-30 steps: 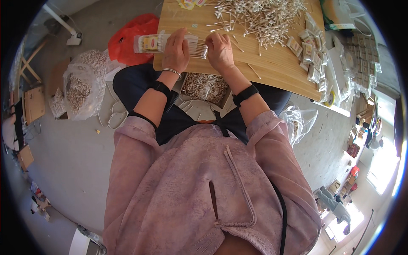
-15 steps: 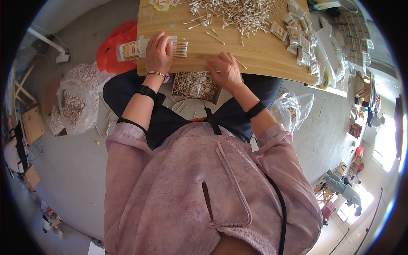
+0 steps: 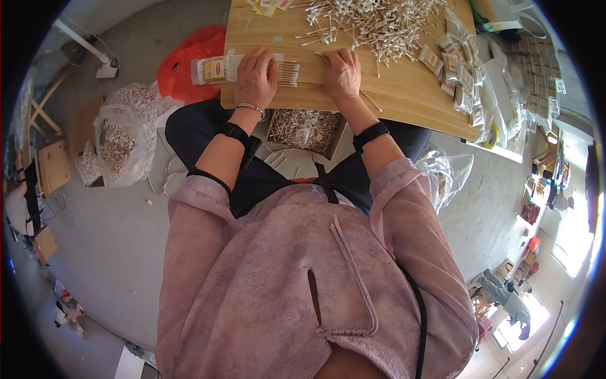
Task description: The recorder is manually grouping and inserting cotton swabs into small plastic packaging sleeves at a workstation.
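Observation:
My left hand (image 3: 255,79) lies over a clear plastic bag (image 3: 231,66) near the table's front edge, its fingers curled down onto it. A row of cotton swabs (image 3: 289,74) sticks out to the right from under this hand. At the bag's left end a yellow, white and red label card (image 3: 216,69) shows with swabs around it. My right hand (image 3: 343,76) is on the table a little farther right, fingers bent and drawn together. A single swab's tip (image 3: 318,54) pokes out left of its fingertips; the rest is hidden. Another loose swab (image 3: 371,101) lies beside that wrist.
A big heap of loose swabs (image 3: 372,25) covers the table's far middle. Filled small packs (image 3: 457,66) are piled at the right. More label cards (image 3: 270,6) lie at the far left. A box of swabs (image 3: 306,129) sits below the table edge. Bags of swabs (image 3: 120,142) stand on the floor.
My right hand has moved forward from the table's front edge to the loose swabs, and its fingers have closed on one. The left hand stays on the bag. The whole view has shifted slightly.

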`<action>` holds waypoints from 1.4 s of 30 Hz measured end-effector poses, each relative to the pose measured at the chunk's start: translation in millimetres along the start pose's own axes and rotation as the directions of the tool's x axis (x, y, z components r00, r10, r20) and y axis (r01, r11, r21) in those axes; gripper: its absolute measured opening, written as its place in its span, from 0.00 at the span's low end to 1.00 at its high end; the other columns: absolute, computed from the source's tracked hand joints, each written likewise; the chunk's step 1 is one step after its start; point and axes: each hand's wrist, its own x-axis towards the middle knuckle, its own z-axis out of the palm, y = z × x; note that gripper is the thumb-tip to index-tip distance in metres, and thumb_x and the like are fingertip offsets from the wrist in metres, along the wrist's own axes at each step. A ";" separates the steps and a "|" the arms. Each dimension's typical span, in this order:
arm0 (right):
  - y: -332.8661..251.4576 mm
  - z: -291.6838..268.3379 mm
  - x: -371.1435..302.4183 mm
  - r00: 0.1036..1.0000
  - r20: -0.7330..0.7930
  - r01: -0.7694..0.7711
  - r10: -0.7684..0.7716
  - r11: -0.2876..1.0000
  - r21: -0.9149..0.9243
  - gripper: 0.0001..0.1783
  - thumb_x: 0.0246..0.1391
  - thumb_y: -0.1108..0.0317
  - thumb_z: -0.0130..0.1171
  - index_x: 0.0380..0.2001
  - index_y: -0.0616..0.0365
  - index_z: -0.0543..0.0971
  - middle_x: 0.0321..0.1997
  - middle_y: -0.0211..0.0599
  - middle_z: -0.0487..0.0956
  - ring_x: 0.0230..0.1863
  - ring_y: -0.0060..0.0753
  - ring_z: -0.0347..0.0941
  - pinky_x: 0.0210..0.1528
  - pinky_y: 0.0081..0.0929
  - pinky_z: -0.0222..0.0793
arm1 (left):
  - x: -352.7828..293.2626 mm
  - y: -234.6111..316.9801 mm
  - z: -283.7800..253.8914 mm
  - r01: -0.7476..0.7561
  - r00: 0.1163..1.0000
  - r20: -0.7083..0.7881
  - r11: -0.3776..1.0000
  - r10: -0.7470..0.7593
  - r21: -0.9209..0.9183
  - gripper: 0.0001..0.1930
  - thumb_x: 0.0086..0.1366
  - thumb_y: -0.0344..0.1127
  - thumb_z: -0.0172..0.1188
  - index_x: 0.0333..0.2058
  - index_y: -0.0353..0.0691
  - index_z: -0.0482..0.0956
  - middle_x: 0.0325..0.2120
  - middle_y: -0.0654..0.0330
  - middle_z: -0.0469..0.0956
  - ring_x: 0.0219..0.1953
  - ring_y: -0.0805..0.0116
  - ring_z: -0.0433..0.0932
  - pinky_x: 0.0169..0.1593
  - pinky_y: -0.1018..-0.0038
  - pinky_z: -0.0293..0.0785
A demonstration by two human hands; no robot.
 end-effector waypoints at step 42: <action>-39.1 13.3 15.1 0.953 0.289 0.103 -0.093 0.995 -0.018 0.16 0.46 0.68 0.53 0.40 0.50 0.80 0.44 0.39 0.74 0.50 0.46 0.64 0.55 0.38 0.58 | -0.3 -5.1 4.5 -0.005 1.000 0.027 1.000 0.004 0.031 0.14 0.62 0.34 0.53 0.46 0.38 0.73 0.47 0.52 0.73 0.53 0.54 0.69 0.57 0.61 0.64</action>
